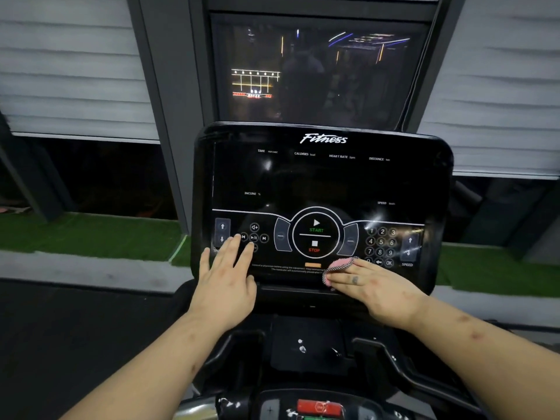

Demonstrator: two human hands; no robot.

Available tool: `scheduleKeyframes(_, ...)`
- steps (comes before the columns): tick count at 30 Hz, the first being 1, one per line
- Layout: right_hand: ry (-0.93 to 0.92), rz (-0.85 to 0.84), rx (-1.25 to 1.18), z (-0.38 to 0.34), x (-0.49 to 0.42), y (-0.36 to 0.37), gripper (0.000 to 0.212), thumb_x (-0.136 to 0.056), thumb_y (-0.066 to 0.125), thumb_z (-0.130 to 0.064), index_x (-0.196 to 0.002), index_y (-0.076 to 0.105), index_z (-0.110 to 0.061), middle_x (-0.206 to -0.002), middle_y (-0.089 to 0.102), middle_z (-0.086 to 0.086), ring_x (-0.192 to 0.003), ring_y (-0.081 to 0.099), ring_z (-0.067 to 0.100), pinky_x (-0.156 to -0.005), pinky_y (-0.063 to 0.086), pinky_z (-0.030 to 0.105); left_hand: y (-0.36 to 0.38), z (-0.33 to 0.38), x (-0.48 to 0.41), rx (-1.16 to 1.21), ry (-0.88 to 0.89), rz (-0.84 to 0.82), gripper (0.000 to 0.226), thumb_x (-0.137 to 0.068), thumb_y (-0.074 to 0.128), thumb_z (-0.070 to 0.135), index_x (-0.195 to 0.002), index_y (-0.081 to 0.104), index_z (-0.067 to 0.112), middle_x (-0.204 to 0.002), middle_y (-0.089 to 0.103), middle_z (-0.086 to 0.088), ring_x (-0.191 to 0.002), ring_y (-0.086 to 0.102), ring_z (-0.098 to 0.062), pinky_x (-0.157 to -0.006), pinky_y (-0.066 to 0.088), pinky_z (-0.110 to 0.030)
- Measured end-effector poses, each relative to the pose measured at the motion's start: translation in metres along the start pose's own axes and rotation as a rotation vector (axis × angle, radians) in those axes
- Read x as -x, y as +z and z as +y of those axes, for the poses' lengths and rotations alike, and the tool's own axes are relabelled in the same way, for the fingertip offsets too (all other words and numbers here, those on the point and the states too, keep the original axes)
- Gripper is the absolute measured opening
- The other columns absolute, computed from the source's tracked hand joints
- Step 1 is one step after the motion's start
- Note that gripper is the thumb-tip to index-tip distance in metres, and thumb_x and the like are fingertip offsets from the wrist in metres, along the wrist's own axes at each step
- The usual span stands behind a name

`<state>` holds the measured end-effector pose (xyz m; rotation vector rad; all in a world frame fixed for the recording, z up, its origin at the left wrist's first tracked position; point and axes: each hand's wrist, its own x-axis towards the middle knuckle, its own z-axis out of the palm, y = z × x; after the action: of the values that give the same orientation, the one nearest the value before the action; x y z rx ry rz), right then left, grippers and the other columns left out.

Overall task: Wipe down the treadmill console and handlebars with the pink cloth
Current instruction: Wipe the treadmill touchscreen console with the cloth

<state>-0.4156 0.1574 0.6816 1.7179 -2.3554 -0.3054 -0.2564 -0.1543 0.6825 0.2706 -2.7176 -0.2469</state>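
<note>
My right hand (372,286), grip flat and uncurled, presses the pink cloth (339,266) on the console (324,177) lower edge below the STOP button (314,247), unwiped panel lying up-left; left hand (225,277) rests flat, empty.

two hands (225,283) (375,287), one pink cloth (338,268), one console (321,177), one number keypad (381,242), one red button (319,407).

L grip (225,277) & R grip (375,286) flat, palms down.
</note>
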Motion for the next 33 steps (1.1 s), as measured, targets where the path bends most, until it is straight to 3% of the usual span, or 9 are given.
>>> scheduleKeyframes(2,0.078,0.062,-0.129,-0.007,0.001,0.000,0.079,-0.081,0.057,0.003,-0.154,0.049,-0.026,-0.159,0.044,-0.014,-0.151,0.033,0.010,-0.125,0.022,0.037,0.002,0.010,0.000,0.005,0.036,0.005,0.067,-0.099,0.049,0.032,-0.162,0.027,0.021,-0.171,0.018,-0.004,-0.158,0.013,-0.018,-0.128,0.002,-0.051)
scheduleKeyframes(5,0.230,0.147,-0.446,-0.024,-0.007,-0.011,0.078,-0.081,0.047,0.014,-0.148,0.055,-0.026,-0.143,0.059,-0.009,-0.128,0.055,0.003,-0.112,0.046,0.027,0.007,0.023,0.001,0.020,0.090,0.010,0.065,-0.097,0.053,0.030,-0.158,0.035,0.020,-0.166,0.028,-0.003,-0.154,0.022,-0.019,-0.128,0.010,-0.053)
scheduleKeyframes(8,0.459,0.162,-0.639,-0.037,-0.013,-0.026,0.065,-0.090,0.041,0.006,-0.140,0.058,-0.032,-0.128,0.061,-0.015,-0.110,0.063,-0.002,-0.100,0.052,0.021,0.013,0.033,0.001,0.015,0.138,0.010,0.058,-0.093,0.061,0.026,-0.149,0.048,0.019,-0.151,0.046,-0.003,-0.141,0.043,-0.021,-0.125,0.023,-0.052)
scheduleKeyframes(12,0.445,0.124,-0.519,-0.058,-0.012,-0.009,0.046,-0.091,0.043,-0.009,-0.128,0.062,-0.029,-0.109,0.063,-0.017,-0.105,0.059,0.004,-0.095,0.052,0.031,0.018,0.041,0.006,0.001,0.164,-0.063,0.048,-0.095,0.059,0.028,-0.143,0.056,0.022,-0.139,0.055,0.004,-0.131,0.053,-0.018,-0.124,0.022,-0.047)
scheduleKeyframes(15,0.484,0.132,-0.385,-0.070,-0.013,0.009,0.035,-0.090,0.046,-0.015,-0.117,0.058,-0.034,-0.109,0.062,-0.020,-0.108,0.057,0.010,-0.078,0.053,0.044,0.022,0.040,0.015,-0.023,0.124,-0.097,0.045,-0.097,0.056,0.029,-0.141,0.060,0.024,-0.140,0.058,0.005,-0.135,0.050,-0.017,-0.125,0.021,-0.048)
scheduleKeyframes(19,0.500,0.116,-0.199,-0.086,-0.028,0.016,0.051,-0.074,0.059,-0.007,-0.118,0.057,-0.033,-0.108,0.059,-0.017,-0.101,0.056,0.016,-0.068,0.045,0.040,0.026,0.041,0.026,-0.066,0.077,-0.095,0.044,-0.093,0.059,0.029,-0.136,0.064,0.024,-0.138,0.061,0.004,-0.135,0.052,-0.018,-0.123,0.024,-0.049)
scheduleKeyframes(24,0.455,0.076,-0.332,-0.070,-0.012,0.011,0.053,-0.076,0.056,-0.002,-0.116,0.053,-0.036,-0.111,0.058,-0.017,-0.108,0.057,0.014,-0.079,0.052,0.045,0.021,0.045,0.034,-0.088,-0.007,-0.132,0.052,-0.096,0.053,0.029,-0.148,0.054,0.026,-0.154,0.049,0.002,-0.149,0.035,-0.019,-0.126,0.013,-0.048)
scheduleKeyframes(28,0.482,0.055,-0.310,-0.043,0.026,0.019,0.066,-0.074,0.075,-0.011,-0.135,0.059,-0.034,-0.116,0.062,-0.007,-0.105,0.063,0.019,-0.088,0.055,0.040,0.020,0.047,0.038,-0.077,-0.048,-0.225,0.062,-0.101,0.045,0.026,-0.162,0.030,0.028,-0.170,0.023,0.004,-0.159,0.009,-0.014,-0.129,0.000,-0.043)
scheduleKeyframes(33,0.467,0.139,-0.317,-0.045,0.041,0.006,0.043,-0.083,0.065,-0.008,-0.122,0.071,-0.026,-0.113,0.067,-0.007,-0.108,0.062,0.019,-0.086,0.055,0.041,0.016,0.047,0.037,-0.077,-0.053,-0.294,0.068,-0.101,0.045,0.022,-0.164,0.022,0.028,-0.173,0.014,0.003,-0.159,0.001,-0.014,-0.129,-0.001,-0.040)
